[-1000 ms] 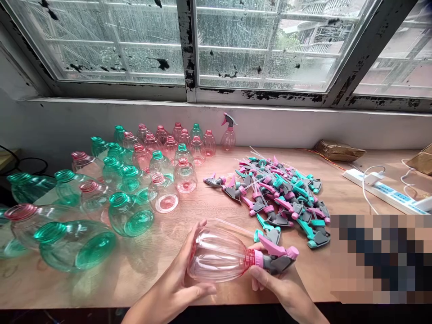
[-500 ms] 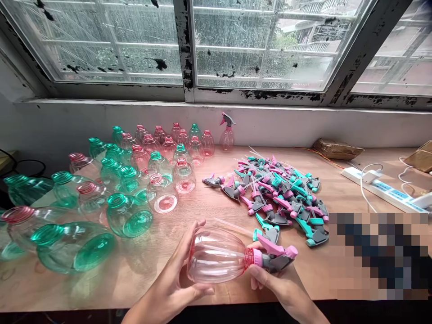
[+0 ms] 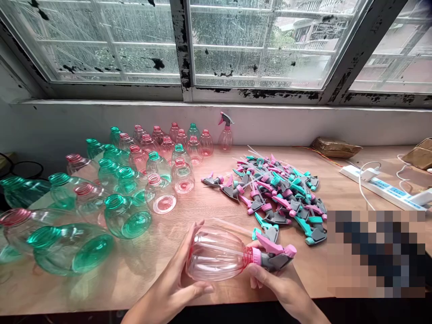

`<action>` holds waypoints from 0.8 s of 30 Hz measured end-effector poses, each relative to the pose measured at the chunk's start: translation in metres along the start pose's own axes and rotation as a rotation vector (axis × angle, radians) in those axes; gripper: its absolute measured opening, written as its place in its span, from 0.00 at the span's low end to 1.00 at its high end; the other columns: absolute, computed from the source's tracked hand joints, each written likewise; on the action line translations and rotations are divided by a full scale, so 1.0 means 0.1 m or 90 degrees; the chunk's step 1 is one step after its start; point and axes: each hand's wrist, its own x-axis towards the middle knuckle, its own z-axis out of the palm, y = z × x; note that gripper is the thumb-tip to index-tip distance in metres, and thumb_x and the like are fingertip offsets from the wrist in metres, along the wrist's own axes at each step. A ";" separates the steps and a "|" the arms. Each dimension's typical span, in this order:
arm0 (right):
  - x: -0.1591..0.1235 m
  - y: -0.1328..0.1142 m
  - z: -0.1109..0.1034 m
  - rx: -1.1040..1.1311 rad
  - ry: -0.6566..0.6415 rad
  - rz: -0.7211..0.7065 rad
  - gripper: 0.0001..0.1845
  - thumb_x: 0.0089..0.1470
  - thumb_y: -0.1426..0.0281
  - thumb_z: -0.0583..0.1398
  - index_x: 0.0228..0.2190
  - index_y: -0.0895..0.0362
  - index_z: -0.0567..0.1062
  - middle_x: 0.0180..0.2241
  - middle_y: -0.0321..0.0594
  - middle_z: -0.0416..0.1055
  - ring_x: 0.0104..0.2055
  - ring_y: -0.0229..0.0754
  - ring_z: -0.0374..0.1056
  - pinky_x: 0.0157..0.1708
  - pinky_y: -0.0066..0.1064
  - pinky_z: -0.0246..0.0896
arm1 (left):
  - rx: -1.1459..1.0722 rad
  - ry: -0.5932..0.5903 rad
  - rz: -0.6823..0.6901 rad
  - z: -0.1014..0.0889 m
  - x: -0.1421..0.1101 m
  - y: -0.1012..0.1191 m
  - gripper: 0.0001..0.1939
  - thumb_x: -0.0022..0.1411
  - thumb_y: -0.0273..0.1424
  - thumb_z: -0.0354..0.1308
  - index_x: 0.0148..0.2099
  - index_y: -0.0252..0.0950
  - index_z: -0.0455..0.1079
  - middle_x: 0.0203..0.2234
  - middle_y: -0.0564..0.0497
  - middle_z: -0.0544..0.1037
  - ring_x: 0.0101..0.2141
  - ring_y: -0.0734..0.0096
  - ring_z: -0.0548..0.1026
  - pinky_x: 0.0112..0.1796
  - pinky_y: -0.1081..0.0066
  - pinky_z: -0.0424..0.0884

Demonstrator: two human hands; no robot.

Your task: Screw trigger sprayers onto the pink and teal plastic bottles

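Note:
A clear pink spray bottle [image 3: 216, 254] lies sideways in the air above the table's front edge, its base to the left. My left hand [image 3: 178, 274] cups the base end, thumb below and fingers behind. At the neck, my right hand [image 3: 275, 281] is closed around the pink collar of the grey and pink trigger sprayer [image 3: 275, 254], which sits on the bottle's mouth. A thin dip tube shows inside the bottle. Just beyond my hands lies a heap of loose trigger sprayers [image 3: 280, 193] in pink, teal and grey.
Several open green and pink bottles, such as a green one [image 3: 128, 218], stand across the left of the table [image 3: 202, 202]. One assembled spray bottle [image 3: 226, 135] stands by the wall. At right are a white power strip [image 3: 381, 186], cables, a brown packet [image 3: 335, 147] and a blurred patch.
The view has shifted very slightly. Both hands keep the same grip on the spray bottle, and nothing else has visibly moved.

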 end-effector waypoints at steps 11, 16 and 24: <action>0.02 -0.01 -0.01 -0.010 -0.017 -0.010 0.24 0.55 0.49 0.69 0.43 0.56 0.78 0.20 0.35 0.74 0.23 0.42 0.69 0.27 0.32 0.65 | 0.031 0.021 0.007 0.03 -0.01 0.05 0.48 0.69 0.43 0.62 0.76 0.59 0.31 0.77 0.52 0.44 0.73 0.47 0.50 0.69 0.48 0.50; 0.01 -0.01 -0.01 -0.009 -0.010 -0.007 0.25 0.55 0.49 0.69 0.43 0.56 0.77 0.19 0.35 0.74 0.23 0.42 0.69 0.26 0.32 0.65 | 0.032 0.003 -0.022 0.02 -0.01 0.06 0.49 0.67 0.42 0.64 0.77 0.55 0.34 0.77 0.53 0.41 0.74 0.49 0.42 0.70 0.49 0.44; 0.02 -0.02 -0.01 0.004 -0.022 -0.024 0.23 0.56 0.51 0.69 0.42 0.56 0.78 0.20 0.34 0.75 0.23 0.42 0.69 0.27 0.32 0.63 | 0.045 0.022 0.015 0.02 0.01 0.01 0.50 0.69 0.41 0.62 0.77 0.54 0.29 0.76 0.47 0.45 0.73 0.44 0.48 0.68 0.43 0.47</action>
